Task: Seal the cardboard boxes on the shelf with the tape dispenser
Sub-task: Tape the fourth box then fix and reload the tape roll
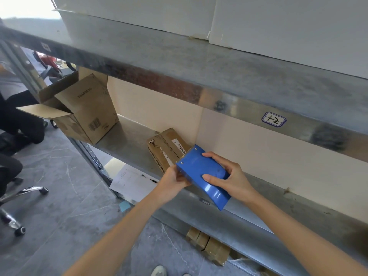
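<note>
**Tape dispenser poised at the shelf, sealing barely begun**

From my remote seat, I see both hands gripping the blue metal tape dispenser [201, 172] at the front edge of the grey steel shelf [127, 140]. My right hand [229, 176] is curled over its flat top, thumb and fingers closed around the body. My left hand [173, 177] pinches the near corner from below, fingers closed on it; whether it is drawing out tape I cannot tell. The dispenser's toothed end points at the small closed brown cardboard box [165, 148], which lies on the shelf just behind it and appears to touch it.

I judge the job to be at an early stage. The small box's flaps are folded shut, but I cannot make out fresh tape along its seam. Well apart to the left, the large brown cardboard box [85, 112] stands tilted on the shelf's end with its flaps wide open, clearly unsealed and waiting.
</note>
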### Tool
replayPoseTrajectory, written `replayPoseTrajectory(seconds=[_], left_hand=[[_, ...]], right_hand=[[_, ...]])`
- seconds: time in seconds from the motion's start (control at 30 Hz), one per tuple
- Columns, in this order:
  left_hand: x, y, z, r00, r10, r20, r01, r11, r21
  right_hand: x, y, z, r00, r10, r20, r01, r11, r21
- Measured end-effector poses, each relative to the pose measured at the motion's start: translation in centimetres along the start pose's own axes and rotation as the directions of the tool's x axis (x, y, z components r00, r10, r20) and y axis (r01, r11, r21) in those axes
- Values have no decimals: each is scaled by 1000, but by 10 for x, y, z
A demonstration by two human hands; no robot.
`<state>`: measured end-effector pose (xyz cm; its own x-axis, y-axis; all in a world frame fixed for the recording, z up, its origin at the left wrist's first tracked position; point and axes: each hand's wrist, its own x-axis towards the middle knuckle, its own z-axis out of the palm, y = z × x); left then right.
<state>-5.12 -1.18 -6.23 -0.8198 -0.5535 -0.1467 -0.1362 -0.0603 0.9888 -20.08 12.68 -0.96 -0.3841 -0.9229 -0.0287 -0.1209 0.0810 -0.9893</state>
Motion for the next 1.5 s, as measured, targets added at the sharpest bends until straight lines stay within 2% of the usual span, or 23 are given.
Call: replayPoseTrajectory(seconds=[0.2,0.4,0.53,0.67,1.5], left_hand=[[-1,-4,2,999,-37,-14,37,999,20],[-7,-4,4,983,-145,114,139,989,59],[-10,-2,10,978,-134,157,139,990,-17],[-10,-1,11,981,-132,143,144,986,-77],[-20,-6,2,999,41,14,-40,999,-29]], right_hand=[[-1,0,3,1000,16,-5,-16,999,51],[-1,-3,3,1000,17,-9,-16,998,68],[-2,-3,4,1000,27,-2,-26,998,65],[-2,-4,4,1000,26,-1,-26,997,69],[-11,-10,5,995,63,75,-67,996,55]])
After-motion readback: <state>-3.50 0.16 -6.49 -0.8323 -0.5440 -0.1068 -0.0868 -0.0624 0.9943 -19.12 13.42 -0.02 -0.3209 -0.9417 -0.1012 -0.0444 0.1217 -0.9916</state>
